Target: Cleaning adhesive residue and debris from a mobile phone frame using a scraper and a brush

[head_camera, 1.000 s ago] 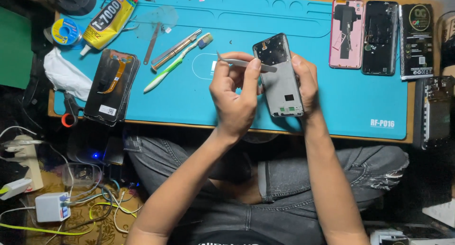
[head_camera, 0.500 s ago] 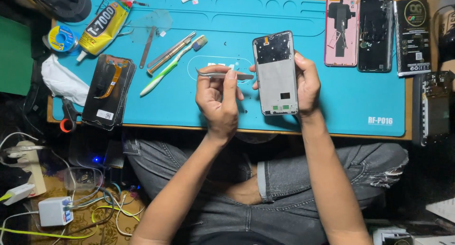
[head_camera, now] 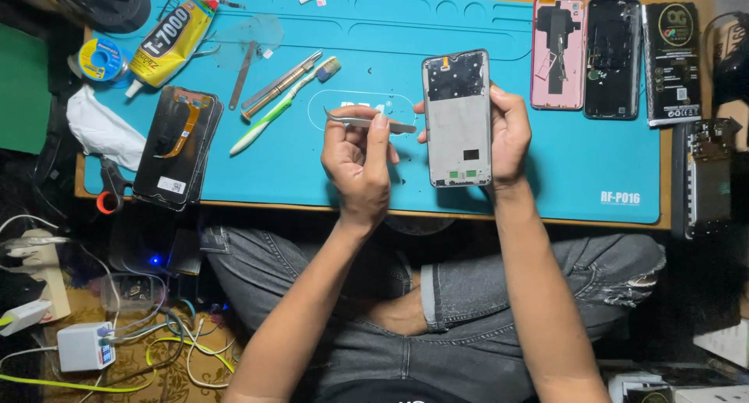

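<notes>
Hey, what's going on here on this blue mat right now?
A person sits cross-legged at a blue work mat. The right hand holds a stripped phone frame upright over the mat, open side toward the camera. The left hand grips metal tweezers, tips pointing toward the frame but not touching it. A toothbrush, a glue tube and other opened phones lie around.

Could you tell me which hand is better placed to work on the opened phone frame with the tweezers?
Left, probably. The left hand already pinches the tweezers, tips pointing toward the phone frame, while the right hand is occupied gripping that frame upright above the blue mat.
</notes>
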